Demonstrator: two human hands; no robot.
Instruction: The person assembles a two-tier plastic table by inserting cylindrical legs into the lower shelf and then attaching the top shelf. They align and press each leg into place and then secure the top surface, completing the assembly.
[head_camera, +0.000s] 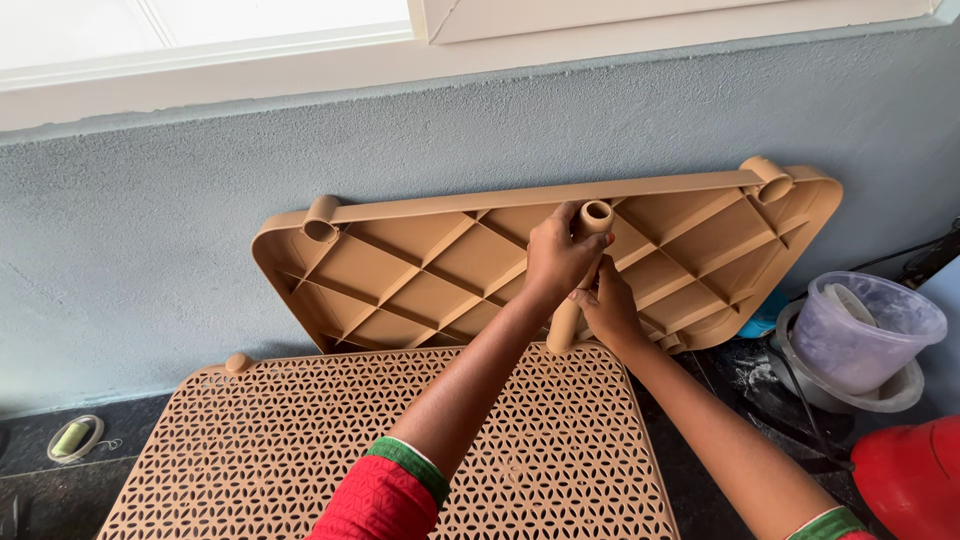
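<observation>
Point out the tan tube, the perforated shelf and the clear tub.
tube (565, 330), head view, lower shaft below the hands
perforated shelf (270, 440), head view, bare lattice surface
clear tub (865, 345), head view, side wall

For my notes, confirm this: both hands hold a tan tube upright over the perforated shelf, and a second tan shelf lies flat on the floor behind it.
Not quite. The head view shows the second shelf leaning against the wall, not flat. Both hands, left and right, do hold the tube over the perforated shelf.
</observation>
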